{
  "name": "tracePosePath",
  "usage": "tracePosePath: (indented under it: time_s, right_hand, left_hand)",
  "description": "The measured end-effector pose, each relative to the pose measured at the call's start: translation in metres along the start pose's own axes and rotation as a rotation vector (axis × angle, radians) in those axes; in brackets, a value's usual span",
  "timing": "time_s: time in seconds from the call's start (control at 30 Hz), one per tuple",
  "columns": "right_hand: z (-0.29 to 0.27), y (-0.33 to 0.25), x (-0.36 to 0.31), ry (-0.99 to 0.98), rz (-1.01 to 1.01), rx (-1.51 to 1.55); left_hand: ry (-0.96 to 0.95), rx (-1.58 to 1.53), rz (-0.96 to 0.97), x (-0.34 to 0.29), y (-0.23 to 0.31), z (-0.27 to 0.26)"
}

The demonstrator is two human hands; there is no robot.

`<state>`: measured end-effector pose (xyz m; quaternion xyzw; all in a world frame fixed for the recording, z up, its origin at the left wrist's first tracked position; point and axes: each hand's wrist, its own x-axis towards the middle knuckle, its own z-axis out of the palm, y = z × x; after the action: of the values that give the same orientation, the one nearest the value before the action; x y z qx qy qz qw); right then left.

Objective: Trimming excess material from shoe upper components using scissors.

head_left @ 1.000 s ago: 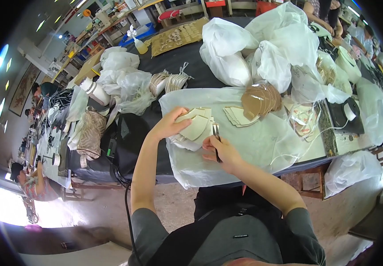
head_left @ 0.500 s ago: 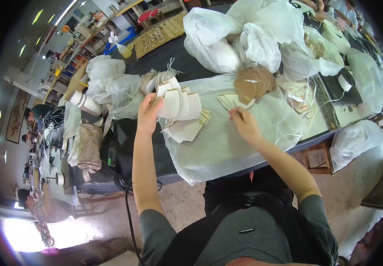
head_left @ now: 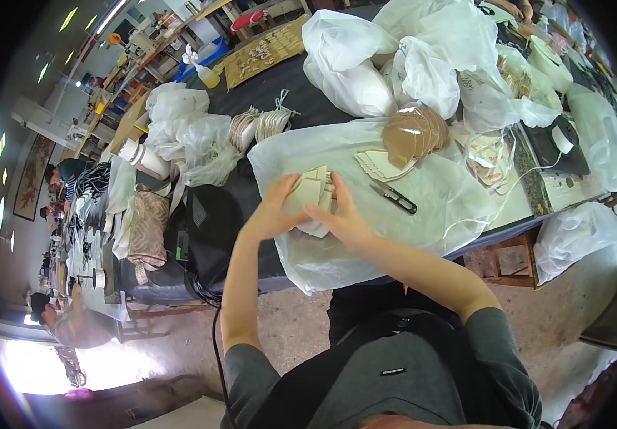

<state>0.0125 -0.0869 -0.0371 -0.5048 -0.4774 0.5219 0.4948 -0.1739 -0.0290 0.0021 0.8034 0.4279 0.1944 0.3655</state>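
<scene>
Both of my hands are closed around a stack of cream, flat cut pieces (head_left: 312,191) above the white plastic sheet (head_left: 430,229). My left hand (head_left: 274,209) grips the stack's left side, and my right hand (head_left: 340,214) presses on its right side, the thumbs near each other in front. To the right, a pair of black-handled thread snips (head_left: 395,198) lies on the sheet. Just beyond the snips is a fanned group of cream pieces (head_left: 378,166), partly beneath a stack of brown rounded pieces (head_left: 417,137) that looks wrapped or tied.
Tied bundles of pieces (head_left: 260,127) sit beyond the sheet's left corner. Large white plastic bags (head_left: 419,68) crowd the table's far side. Left are a patterned fabric roll (head_left: 148,232) and a black cable (head_left: 215,322). A white cord spool (head_left: 564,136) stands right.
My left hand has lowered its fanned pieces and they are now gathered into one stack. My right hand has let go of the thread snips and moved left onto the stack.
</scene>
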Motion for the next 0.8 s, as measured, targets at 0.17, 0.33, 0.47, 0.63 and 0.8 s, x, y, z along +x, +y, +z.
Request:
tracePosePath:
  time_s: [0.17,0.33,0.47,0.63,0.8]
  right_hand:
    - [0.002,0.021,0.015,0.047,-0.067,0.089]
    - [0.005,0.022,0.018,0.045,-0.007,0.289]
    - [-0.005,0.008,0.015,0.032,0.11,0.4]
    - [-0.02,0.0,0.017,-0.22,0.154,0.551]
    - [-0.007,0.03,0.038,0.013,-0.261,-0.035]
  left_hand:
    - [0.031,0.183,0.001,-0.001,0.002,0.006]
    - [-0.167,0.105,-0.144,0.028,-0.015,-0.028]
    - [-0.337,-0.004,-0.306,0.046,-0.009,-0.022]
    - [-0.186,0.078,-0.222,0.03,-0.016,-0.007]
    - [-0.046,-0.189,-0.261,0.027,-0.005,-0.003]
